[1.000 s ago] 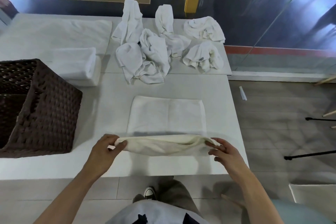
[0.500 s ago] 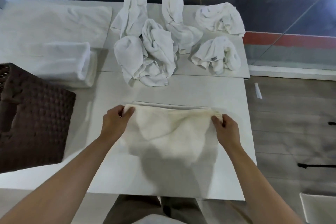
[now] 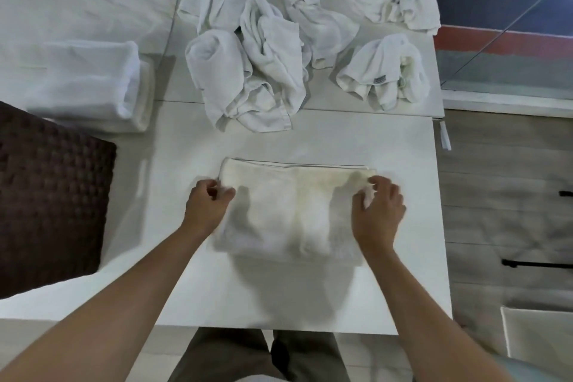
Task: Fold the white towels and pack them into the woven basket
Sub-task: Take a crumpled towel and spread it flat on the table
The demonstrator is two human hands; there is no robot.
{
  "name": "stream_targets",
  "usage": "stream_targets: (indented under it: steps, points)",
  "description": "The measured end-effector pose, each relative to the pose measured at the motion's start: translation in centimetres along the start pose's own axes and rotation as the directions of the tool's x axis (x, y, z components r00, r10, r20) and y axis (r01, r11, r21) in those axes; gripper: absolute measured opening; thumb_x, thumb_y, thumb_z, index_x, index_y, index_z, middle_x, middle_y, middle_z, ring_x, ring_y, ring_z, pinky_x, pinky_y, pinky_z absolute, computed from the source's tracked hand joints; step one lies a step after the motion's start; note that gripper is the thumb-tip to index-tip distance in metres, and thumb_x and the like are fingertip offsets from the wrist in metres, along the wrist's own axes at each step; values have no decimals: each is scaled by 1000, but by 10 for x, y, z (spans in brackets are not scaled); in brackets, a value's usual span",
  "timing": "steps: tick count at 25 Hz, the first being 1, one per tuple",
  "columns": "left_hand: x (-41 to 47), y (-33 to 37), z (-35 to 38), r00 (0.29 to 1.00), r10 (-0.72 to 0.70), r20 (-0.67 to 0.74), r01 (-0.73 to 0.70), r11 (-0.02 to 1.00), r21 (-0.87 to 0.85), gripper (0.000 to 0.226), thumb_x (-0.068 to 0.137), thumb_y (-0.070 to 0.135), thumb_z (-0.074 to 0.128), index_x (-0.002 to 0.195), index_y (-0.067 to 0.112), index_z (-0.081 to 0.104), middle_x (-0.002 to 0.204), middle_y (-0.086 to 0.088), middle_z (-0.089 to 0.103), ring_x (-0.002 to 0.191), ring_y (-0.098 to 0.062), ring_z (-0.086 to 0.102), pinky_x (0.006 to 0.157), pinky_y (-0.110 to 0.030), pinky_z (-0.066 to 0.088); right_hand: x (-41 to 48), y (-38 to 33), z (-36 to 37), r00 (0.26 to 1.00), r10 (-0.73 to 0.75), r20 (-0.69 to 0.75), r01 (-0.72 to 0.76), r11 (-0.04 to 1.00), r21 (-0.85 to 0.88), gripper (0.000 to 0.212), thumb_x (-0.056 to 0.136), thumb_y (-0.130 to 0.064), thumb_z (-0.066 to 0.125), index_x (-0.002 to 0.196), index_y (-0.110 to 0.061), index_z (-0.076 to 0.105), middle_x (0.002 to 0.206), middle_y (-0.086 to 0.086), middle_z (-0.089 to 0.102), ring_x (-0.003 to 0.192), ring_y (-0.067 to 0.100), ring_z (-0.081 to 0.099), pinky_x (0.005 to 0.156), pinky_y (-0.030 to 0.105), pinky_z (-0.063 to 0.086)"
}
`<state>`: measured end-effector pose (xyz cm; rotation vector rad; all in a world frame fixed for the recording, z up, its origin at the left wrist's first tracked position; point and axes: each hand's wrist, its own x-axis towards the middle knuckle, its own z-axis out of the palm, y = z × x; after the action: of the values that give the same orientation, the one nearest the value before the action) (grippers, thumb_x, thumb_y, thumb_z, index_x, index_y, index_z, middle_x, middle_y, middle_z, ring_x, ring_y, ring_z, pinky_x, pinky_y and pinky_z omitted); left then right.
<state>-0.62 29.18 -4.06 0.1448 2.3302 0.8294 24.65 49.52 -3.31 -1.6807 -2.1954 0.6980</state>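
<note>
1. The folded towel (image 3: 291, 211) lies flat in the middle of the white bench (image 3: 400, 273). It is a cream-tinted rectangle with its layered edges showing along the far side and a soft crease running down its middle.
2. The left hand (image 3: 206, 206) sits at the towel's left edge, close to the far corner. Its fingers are curled in narrow against the thumb and pinch the cloth there.
3. The right hand (image 3: 376, 211) is at the far right corner. Its fingers are bent down and hold a small bunch of the cloth, which wrinkles under them.
4. Both forearms are bare and reach in from the near side, one on each side of the towel.
5. The woven basket (image 3: 52, 195), dark brown, stands on the left of the bench, apart from the towel. Only one wall and a corner show before the picture's edge cuts it off, so its inside cannot be seen.
6. Beyond the basket is a stack of folded towels (image 3: 90, 80), white, with its rounded fold facing right. Just behind it a wide white cloth (image 3: 83, 0) is spread flat.
7. The crumpled towels (image 3: 266, 71) are heaped at the far side of the bench — several are twisted and overlap. Two more lie separately to the right, and the nearer one (image 3: 384, 71) shows a small label.
8. Grey wooden floor (image 3: 502, 211) runs along the right of the bench.
</note>
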Motion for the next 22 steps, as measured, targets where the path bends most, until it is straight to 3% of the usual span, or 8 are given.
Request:
stream_targets:
  steps: [3, 5, 8, 13, 15, 17, 19, 22]
  points:
    - [-5, -4, 2, 998, -38, 43, 39, 999, -25, 49, 88, 34, 72, 129, 14, 54, 114, 2, 62, 106, -23, 60, 93, -34, 47, -60, -22, 20, 919, -308, 245, 313, 950, 19, 42, 91, -26, 56, 133, -24, 56, 127, 1, 60, 109, 27, 57, 91, 42, 43]
    - [-4, -2, 4, 995, -80, 60, 81, 997, -1, 36, 91, 32, 67, 119, 12, 57, 107, -1, 63, 102, -27, 62, 90, -39, 49, -87, -26, 36, 867, -346, 360, 394, 917, -68, 50, 96, -38, 49, 146, -32, 46, 141, -3, 52, 124, 21, 49, 100, 39, 39]
    - [-8, -8, 3, 986, -145, 85, 150, 987, -57, 20, 92, 28, 63, 98, 9, 57, 94, -7, 63, 92, -33, 63, 76, -39, 50, -90, -27, 54, 857, -329, 396, 421, 891, -172, 54, 97, -36, 49, 150, -31, 38, 151, -2, 42, 138, 22, 39, 109, 41, 32]
    - [-55, -21, -14, 883, -379, 278, 460, 815, -352, 19, 91, 12, 61, 105, 0, 59, 94, -20, 68, 76, -32, 69, 57, -36, 58, -101, -15, 34, 788, -494, 368, 556, 827, -82, 75, 78, 1, 58, 148, -24, 48, 151, 0, 49, 143, 21, 40, 118, 41, 28]
    - [-72, -21, -18, 836, -410, 364, 536, 750, -387, 17, 90, 9, 59, 104, -1, 59, 92, -19, 68, 77, -33, 68, 60, -39, 60, -130, -3, 21, 723, -557, 408, 615, 788, -13, 84, 71, -2, 63, 150, -26, 45, 153, -3, 46, 145, 19, 37, 118, 40, 28]
    - [-86, -17, -19, 800, -426, 422, 593, 668, -450, 13, 88, 8, 59, 98, -1, 60, 90, -20, 68, 78, -32, 67, 63, -40, 62, -157, 1, 17, 685, -566, 460, 633, 774, 10, 88, 74, -19, 70, 155, -27, 37, 157, -4, 40, 150, 17, 31, 120, 43, 25]
    - [-100, -8, -17, 774, -424, 469, 630, 589, -506, 9, 87, 6, 59, 93, -1, 61, 85, -20, 69, 76, -31, 68, 61, -38, 62, -165, -4, 18, 716, -550, 430, 611, 791, -4, 83, 77, -36, 76, 153, -28, 41, 153, -4, 45, 146, 18, 36, 117, 45, 30]
    - [-118, 7, -17, 790, -366, 493, 610, 553, -568, 9, 89, 7, 62, 93, -1, 61, 83, -20, 68, 73, -32, 69, 60, -39, 63, -153, -16, 23, 828, -491, 270, 460, 871, 175, 51, 83, -22, 76, 132, -28, 63, 132, -11, 63, 129, 14, 55, 105, 44, 42]
